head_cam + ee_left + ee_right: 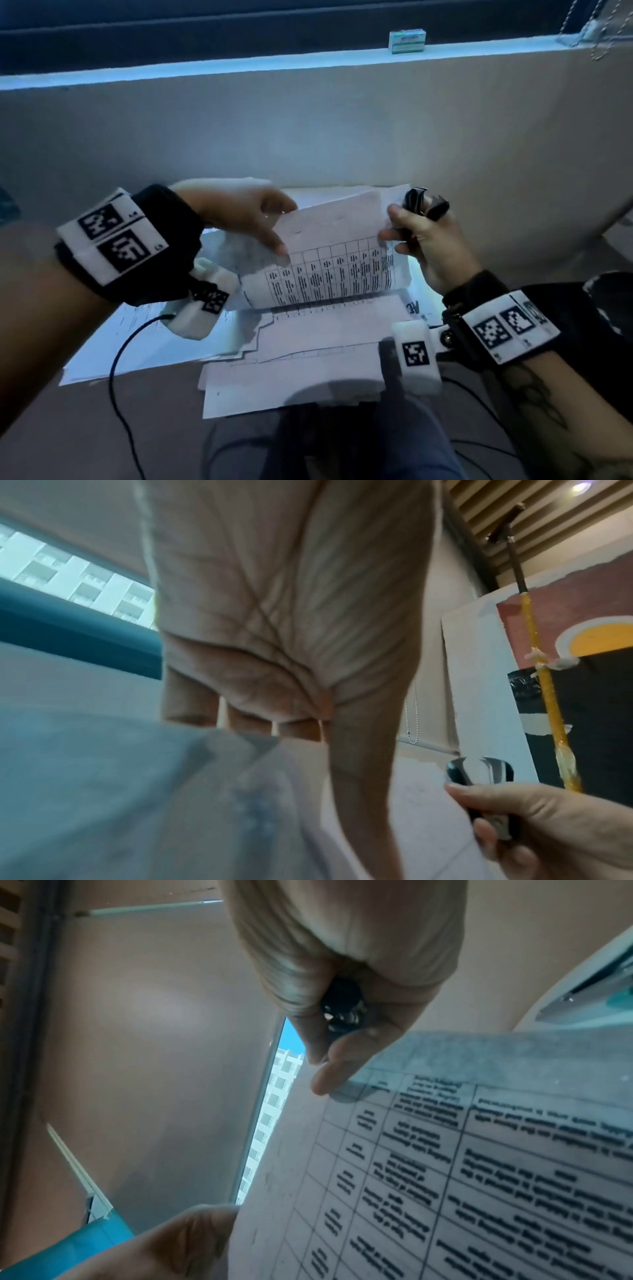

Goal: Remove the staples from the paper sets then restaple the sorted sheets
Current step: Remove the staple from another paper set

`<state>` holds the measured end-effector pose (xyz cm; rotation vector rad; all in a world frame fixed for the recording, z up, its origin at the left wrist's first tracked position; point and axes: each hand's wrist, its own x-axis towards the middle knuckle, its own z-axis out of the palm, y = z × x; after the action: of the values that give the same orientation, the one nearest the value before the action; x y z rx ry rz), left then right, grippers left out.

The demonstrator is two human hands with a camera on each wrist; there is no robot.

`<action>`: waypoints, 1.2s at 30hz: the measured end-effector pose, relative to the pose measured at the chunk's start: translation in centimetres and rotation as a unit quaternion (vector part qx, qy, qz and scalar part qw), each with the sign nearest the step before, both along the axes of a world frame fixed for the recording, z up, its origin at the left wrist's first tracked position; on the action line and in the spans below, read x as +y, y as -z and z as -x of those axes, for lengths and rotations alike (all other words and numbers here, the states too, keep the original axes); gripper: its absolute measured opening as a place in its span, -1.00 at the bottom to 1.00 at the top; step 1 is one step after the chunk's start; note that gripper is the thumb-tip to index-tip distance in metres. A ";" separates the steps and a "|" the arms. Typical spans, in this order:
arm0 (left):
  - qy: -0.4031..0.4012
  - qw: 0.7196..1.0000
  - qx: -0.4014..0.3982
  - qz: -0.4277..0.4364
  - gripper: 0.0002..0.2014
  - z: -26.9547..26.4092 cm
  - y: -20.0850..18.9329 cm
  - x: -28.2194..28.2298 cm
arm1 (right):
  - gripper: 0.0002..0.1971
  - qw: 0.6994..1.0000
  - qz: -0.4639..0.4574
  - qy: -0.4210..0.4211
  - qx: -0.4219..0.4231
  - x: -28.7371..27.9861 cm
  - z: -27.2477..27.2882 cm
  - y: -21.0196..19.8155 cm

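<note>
Hands (346, 229) lift sheet (335, 260); right holds staple remover (426, 204)

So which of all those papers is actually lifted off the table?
The sheet with the printed table, held up between the left hand and the right hand. The other sheets lie flat beneath it.
</note>
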<state>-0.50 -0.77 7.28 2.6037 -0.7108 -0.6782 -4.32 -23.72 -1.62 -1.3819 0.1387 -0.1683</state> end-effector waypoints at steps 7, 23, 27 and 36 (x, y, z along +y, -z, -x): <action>-0.094 0.980 0.001 0.173 -0.86 0.1 4.2 -3.0 | -0.85 0.997 0.039 0.064 -0.007 0.8 0.5 0.6; -0.236 0.865 0.155 0.414 -0.75 4.3 7.8 -1.2 | -0.67 0.968 0.197 -0.117 0.098 6.6 7.1 1.2; -0.250 0.840 0.178 0.448 -0.80 4.7 8.5 -1.0 | -0.58 0.955 0.292 0.020 0.040 8.0 7.5 1.0; -0.270 0.779 0.209 0.526 -0.85 5.5 9.6 -1.6 | -0.61 0.941 0.331 0.060 0.028 9.9 7.9 0.0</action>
<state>-5.97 -2.36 -2.32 1.4054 -0.0792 -0.4354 -12.18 -13.81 -1.61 -2.0540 0.2276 -0.2949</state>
